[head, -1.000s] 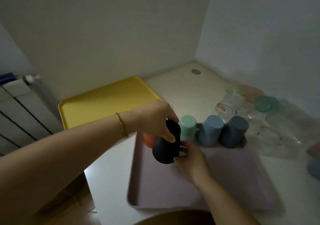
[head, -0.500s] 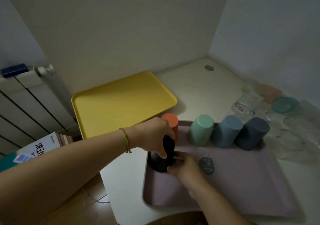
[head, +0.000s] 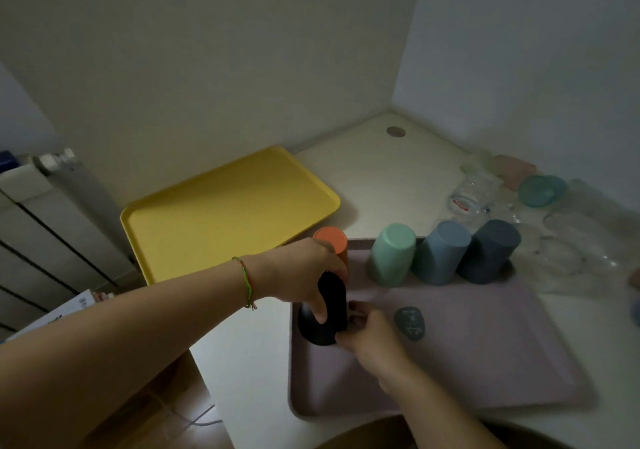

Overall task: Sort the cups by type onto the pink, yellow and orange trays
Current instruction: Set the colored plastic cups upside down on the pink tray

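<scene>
Head view: the black cup (head: 325, 313) is low at the pink tray (head: 485, 362)'s left edge. The left grip (head: 301, 275) curls over its top and the right grip (head: 370, 334) pinches its near side. Its long axis tilts, upper end leaning away toward the orange cup (head: 330, 237); I cannot tell which end is the mouth. Bare tray floor spreads rightward. The mint cup (head: 393, 254), blue cup (head: 443, 251) and dark blue cup (head: 491, 249) line the far rim, bases up.

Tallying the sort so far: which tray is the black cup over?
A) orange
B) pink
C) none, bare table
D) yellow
B: the black cup, held by the left hand and right hand, is over the pink tray's near-left part.
</scene>
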